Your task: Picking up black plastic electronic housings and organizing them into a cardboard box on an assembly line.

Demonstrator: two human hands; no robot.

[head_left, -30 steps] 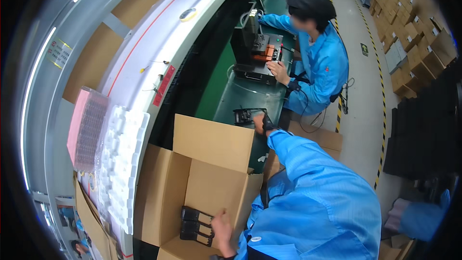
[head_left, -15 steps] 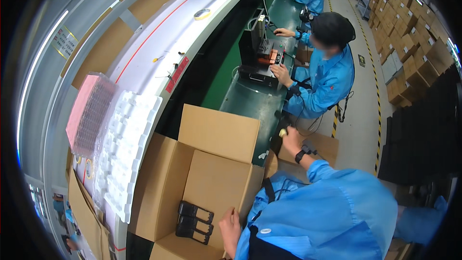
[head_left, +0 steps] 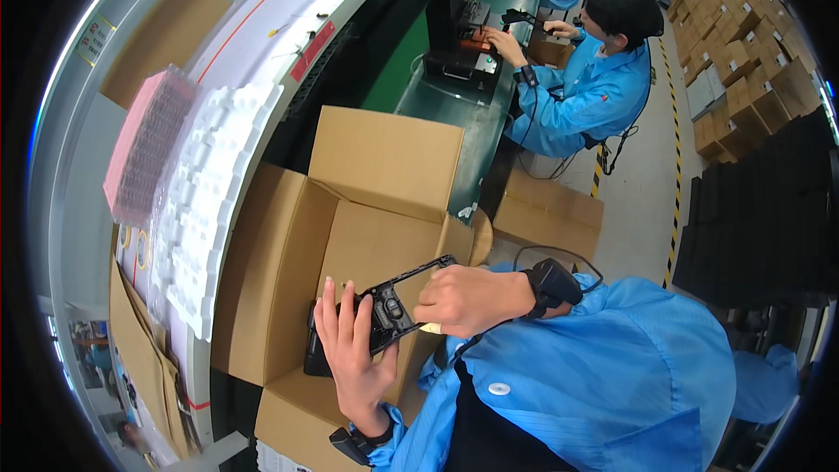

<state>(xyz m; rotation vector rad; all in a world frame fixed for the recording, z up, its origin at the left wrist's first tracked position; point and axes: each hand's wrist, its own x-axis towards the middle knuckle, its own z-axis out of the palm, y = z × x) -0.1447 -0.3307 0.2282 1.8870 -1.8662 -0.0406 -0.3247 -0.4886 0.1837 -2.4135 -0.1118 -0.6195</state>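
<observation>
Over the open cardboard box (head_left: 384, 232), a black plastic frame (head_left: 395, 308) with long open arms is tilted between my hands. My left hand (head_left: 354, 363) has its end between thumb and index finger, the other fingers stretched upward. My right hand (head_left: 468, 299) is closed at the frame's right side, with a small pale-yellow piece (head_left: 431, 328) showing under its fingers; what kind of piece it is I cannot make out. Behind my left hand, more black plastic (head_left: 316, 351) lies inside the box, mostly covered.
Left of the box runs a white bench (head_left: 262, 31) with a white moulded tray (head_left: 197, 218) and a pink-topped stack of clear trays (head_left: 144, 149). Ahead, a co-worker (head_left: 603, 70) sits at a green bench (head_left: 450, 109) with a black machine. A closed carton (head_left: 551, 214) stands at the right.
My right hand has come in from the far right to meet my left hand over the box. A black frame is now lifted between them. The whole view has shifted.
</observation>
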